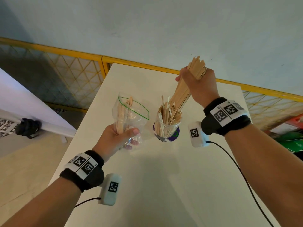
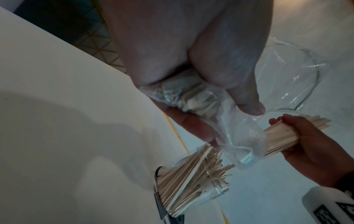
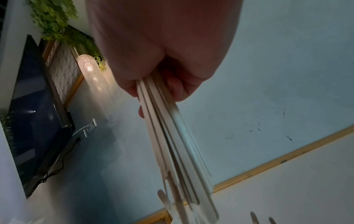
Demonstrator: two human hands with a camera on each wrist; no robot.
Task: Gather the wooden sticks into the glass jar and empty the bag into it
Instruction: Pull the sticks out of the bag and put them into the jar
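Observation:
A glass jar (image 1: pixel 166 128) stands on the white table (image 1: pixel 164 177), crammed with wooden sticks that stick out of its mouth; in the left wrist view the glass jar (image 2: pixel 193 186) shows low in the middle. My right hand (image 1: pixel 198 82) grips a thick bundle of long sticks (image 1: pixel 182 94), slanted down with its lower ends at the jar's mouth. My left hand (image 1: pixel 118 138) holds a clear zip bag (image 1: pixel 131 115) upright to the left of the jar, mouth open, a few sticks inside. The right wrist view shows the bundle of long sticks (image 3: pixel 172 144) running down from my fist.
A yellow-framed mesh fence (image 1: pixel 68 74) runs behind the table's far edge. At the left lies a white panel with a black object (image 1: pixel 28 127) on it. Cables trail from both wrist cameras over the table. Coloured items (image 1: pixel 293 133) sit at the far right.

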